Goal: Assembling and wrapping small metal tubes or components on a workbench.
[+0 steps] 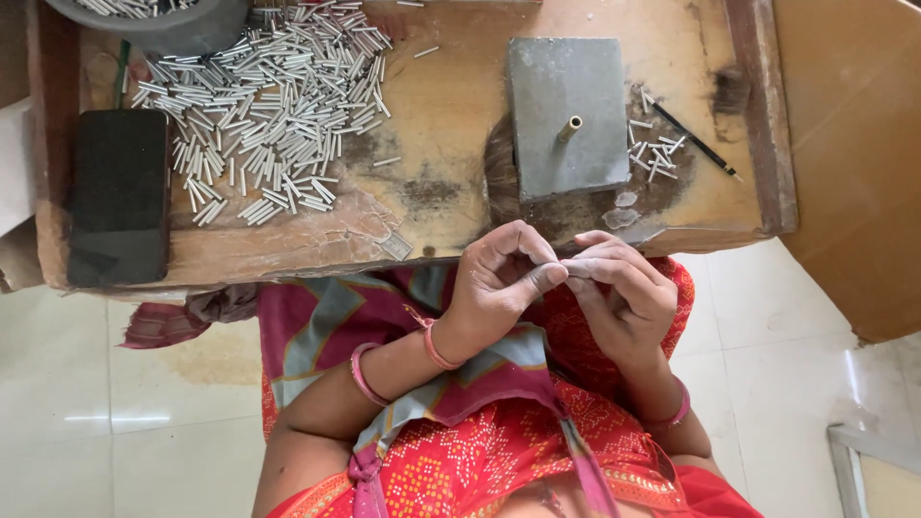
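My left hand [499, 283] and my right hand [619, 293] meet fingertip to fingertip over my lap, just below the front edge of a low wooden work board [451, 105]. Between the pinched fingers sits something very small, mostly hidden; it may be a short metal tube. A grey metal block [566, 144] with an upright brass peg [570, 128] stands on the board right above my hands. A large heap of short silver tubes [273, 105] covers the board's left part. A small cluster of the same tubes [654, 153] lies right of the block.
A black phone [120, 197] lies at the board's left end. A thin dark rod [696, 142] rests by the small cluster. A grey bowl [163, 19] holding more tubes sits at the top left. A wooden panel [854, 144] stands at right; white tiles lie below.
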